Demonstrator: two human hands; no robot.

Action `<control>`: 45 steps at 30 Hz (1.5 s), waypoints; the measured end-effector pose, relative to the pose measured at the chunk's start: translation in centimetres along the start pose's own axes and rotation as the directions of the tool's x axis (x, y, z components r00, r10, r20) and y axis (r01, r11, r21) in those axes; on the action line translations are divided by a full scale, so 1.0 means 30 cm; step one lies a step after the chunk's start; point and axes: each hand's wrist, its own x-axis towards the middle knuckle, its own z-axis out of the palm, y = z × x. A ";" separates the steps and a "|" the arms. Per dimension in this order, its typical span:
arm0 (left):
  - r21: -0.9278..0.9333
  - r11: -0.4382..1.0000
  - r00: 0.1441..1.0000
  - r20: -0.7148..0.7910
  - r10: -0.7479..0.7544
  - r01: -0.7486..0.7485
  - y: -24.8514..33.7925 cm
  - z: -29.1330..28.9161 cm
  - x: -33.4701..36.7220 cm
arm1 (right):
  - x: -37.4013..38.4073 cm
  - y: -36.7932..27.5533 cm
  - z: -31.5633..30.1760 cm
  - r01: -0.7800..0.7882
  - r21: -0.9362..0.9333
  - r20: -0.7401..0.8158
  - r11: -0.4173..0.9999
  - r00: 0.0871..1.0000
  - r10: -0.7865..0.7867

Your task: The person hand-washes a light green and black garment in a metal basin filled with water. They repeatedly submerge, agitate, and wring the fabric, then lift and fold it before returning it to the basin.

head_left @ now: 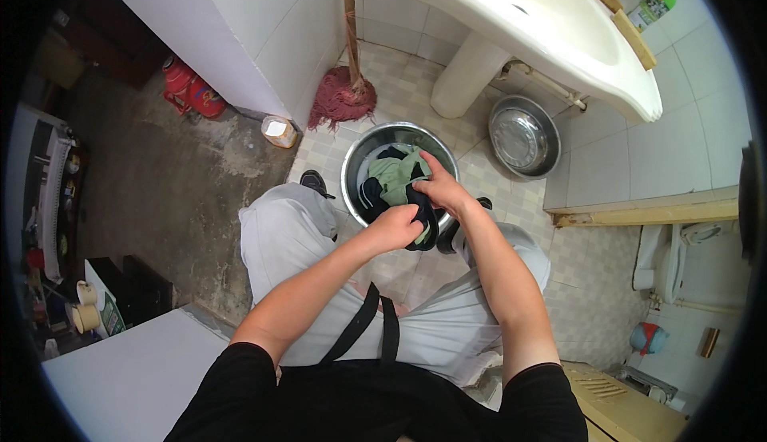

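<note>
Between my feet stands a round metal basin (349,172) with wet-looking cloth in it. A green and black garment (393,175) is bunched up over the basin, partly hanging over its near rim. My left hand (395,227) is closed on the black part of the garment at the near rim. Around the garment's right side, my right hand (439,184) is closed, with thumb and fingers on the fabric. Folds of cloth hide some of my fingertips. What lies under the garment in the basin is mostly hidden.
A second metal basin (524,137) rests on the tiles under the white pedestal sink (471,75). A red mop (343,97) leans by the wall. To the left are a small white container (280,131) and a red thermos flask (192,91).
</note>
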 end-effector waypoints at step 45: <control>0.194 0.981 0.975 -0.217 0.054 -0.012 0.028 -0.055 0.059 | 0.082 0.019 -0.123 0.329 -0.317 -0.521 0.889 0.723 -0.454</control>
